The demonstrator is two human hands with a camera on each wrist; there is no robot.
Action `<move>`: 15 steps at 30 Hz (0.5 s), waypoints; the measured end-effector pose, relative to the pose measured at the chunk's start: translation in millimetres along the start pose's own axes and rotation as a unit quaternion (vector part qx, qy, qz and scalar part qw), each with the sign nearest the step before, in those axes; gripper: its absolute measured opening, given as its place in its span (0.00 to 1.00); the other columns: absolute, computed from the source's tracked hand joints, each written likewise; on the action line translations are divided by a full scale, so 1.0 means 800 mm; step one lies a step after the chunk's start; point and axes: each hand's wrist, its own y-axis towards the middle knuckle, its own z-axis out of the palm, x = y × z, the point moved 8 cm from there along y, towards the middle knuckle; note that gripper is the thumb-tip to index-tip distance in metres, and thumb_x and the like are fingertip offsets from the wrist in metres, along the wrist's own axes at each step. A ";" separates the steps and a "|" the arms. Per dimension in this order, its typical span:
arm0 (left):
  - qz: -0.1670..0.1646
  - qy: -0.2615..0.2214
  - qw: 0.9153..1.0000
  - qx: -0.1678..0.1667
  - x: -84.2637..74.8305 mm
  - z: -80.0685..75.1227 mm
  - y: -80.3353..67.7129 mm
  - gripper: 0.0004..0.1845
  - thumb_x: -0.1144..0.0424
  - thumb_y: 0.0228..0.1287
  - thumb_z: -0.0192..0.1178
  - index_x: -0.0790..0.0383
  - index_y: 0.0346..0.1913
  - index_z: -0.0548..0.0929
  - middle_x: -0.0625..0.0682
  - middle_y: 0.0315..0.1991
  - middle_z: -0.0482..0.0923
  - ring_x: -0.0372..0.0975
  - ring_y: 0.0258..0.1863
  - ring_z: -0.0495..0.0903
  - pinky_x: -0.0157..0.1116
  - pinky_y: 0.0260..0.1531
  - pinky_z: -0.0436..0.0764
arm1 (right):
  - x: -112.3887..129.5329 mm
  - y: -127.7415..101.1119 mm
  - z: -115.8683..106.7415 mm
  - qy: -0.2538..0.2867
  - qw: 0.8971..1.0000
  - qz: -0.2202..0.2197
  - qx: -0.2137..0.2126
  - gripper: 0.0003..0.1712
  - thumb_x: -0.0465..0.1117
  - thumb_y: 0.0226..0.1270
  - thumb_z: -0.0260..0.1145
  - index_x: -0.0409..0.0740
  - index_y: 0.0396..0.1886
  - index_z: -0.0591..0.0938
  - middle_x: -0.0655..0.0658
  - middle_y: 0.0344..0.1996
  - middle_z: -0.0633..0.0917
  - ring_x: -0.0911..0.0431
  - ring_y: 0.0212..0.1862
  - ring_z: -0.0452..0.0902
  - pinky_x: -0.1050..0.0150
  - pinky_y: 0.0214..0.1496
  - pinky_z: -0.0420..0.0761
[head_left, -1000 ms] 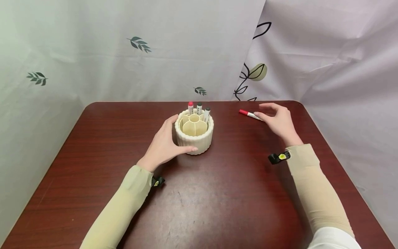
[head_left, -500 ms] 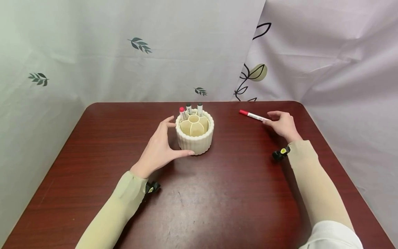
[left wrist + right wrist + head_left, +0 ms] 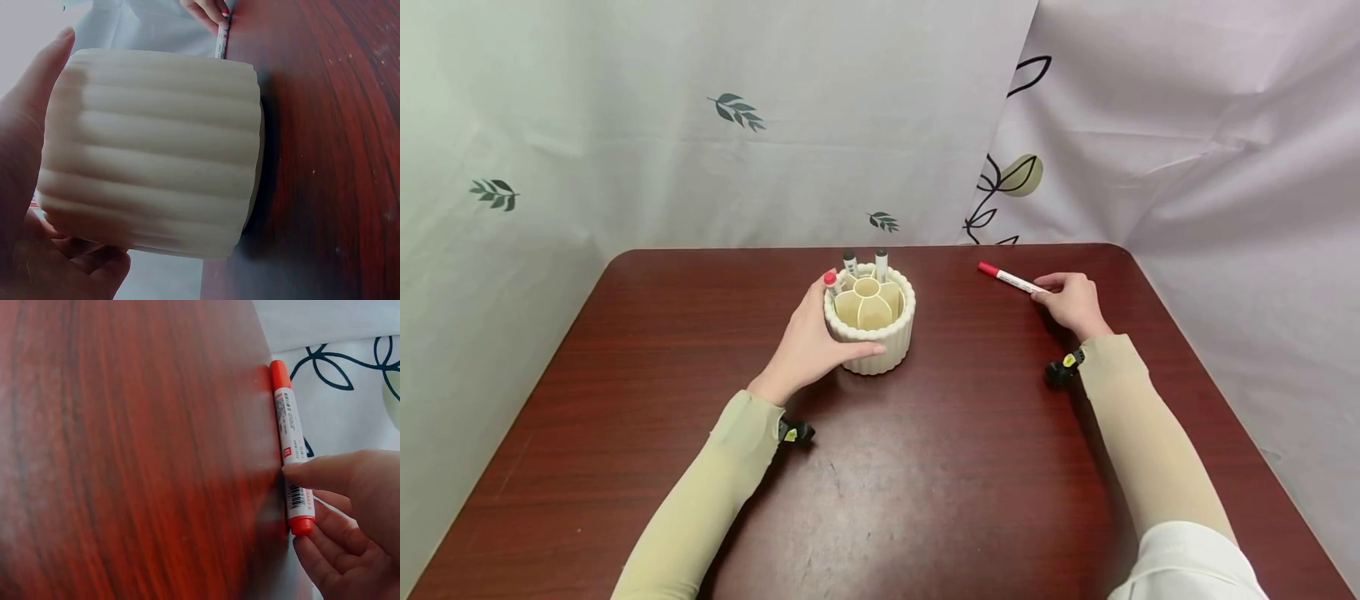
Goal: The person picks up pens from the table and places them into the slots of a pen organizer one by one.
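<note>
A cream, ribbed pen holder (image 3: 887,343) with petal-shaped compartments stands mid-table. One red-capped marker (image 3: 831,282) and two dark-capped markers (image 3: 882,265) stick up from its left and back compartments. My left hand (image 3: 808,342) grips its left side, thumb across the front and fingers round the back. In the left wrist view, the holder's ribbed wall (image 3: 156,150) lies between thumb and fingers. Farther right, a white marker with a red cap (image 3: 1011,279) lies on the table. My right hand (image 3: 1071,302) pinches its near end, thumb on the barrel (image 3: 294,434) in the right wrist view.
The dark red wooden table (image 3: 895,483) has rounded back corners. Behind it hangs a pale cloth backdrop (image 3: 775,175) with leaf prints, and another cloth (image 3: 1225,208) runs down the right side. Both wrists carry small black cameras (image 3: 793,432).
The pen holder has turned, its red-capped marker swinging from the back to the left. My left hand loosened, then took hold again. My right hand has moved to the loose marker's near end.
</note>
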 end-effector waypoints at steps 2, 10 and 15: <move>-0.002 -0.004 1.000 -0.004 0.001 0.001 0.002 0.68 0.32 0.35 0.81 0.56 0.78 0.57 0.45 0.71 0.64 0.38 0.66 0.67 0.43 0.65 0.69 | -0.001 0.000 0.001 0.000 1.000 0.003 0.000 0.15 0.38 0.68 0.71 0.34 0.50 0.87 0.32 0.38 0.87 0.41 0.46 0.77 0.51 0.50 0.72; -0.013 0.000 1.000 -0.008 0.000 -0.003 0.005 0.66 0.31 0.33 0.81 0.57 0.75 0.61 0.46 0.65 0.70 0.38 0.61 0.72 0.44 0.61 0.73 | -0.001 0.000 -0.001 0.009 1.000 0.003 -0.014 0.14 0.39 0.69 0.70 0.34 0.49 0.88 0.33 0.39 0.87 0.41 0.45 0.78 0.51 0.48 0.72; -0.013 -0.003 1.000 -0.005 0.000 -0.004 0.005 0.66 0.32 0.34 0.82 0.59 0.75 0.61 0.46 0.65 0.71 0.38 0.61 0.72 0.44 0.61 0.73 | 0.001 -0.002 -0.009 0.024 0.999 0.010 -0.035 0.15 0.41 0.70 0.70 0.36 0.49 0.88 0.34 0.39 0.87 0.45 0.41 0.75 0.57 0.42 0.69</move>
